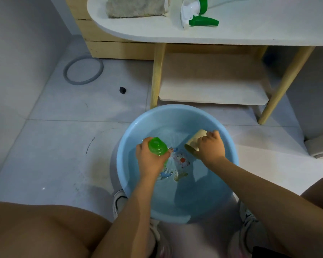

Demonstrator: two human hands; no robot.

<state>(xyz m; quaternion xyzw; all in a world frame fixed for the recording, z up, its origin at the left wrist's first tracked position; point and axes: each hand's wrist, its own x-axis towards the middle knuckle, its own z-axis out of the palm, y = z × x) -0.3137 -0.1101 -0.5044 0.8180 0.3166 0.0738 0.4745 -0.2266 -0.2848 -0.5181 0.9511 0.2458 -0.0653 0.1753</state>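
Both bare forearms reach forward from the bottom edge, over the near rim of a blue basin (224, 185) that stands on the tiled floor (63, 146) between the person's shoes (119, 202). The left hand (149, 160) is in the left half of the basin, knuckles up, its fingers wrapped round a green cup (158, 147) that seems to be turned bottom up, though the water blurs its lower part. The right hand (211, 148) is in the right half, wrist bent down, its fingers curled over a beige cup (195, 139) that lies tilted, mouth towards the basin's middle and dipped in the water. The two cups are apart, with a printed picture (181, 161) on the basin's bottom between them. Farther off, a grey ring (83, 70) and a small black piece (122, 90) lie on the floor. Beyond stands a white worktop (250, 32), with a green-and-white spray head (196, 15) near its front edge and a grey cloth (136, 6) at its left end.
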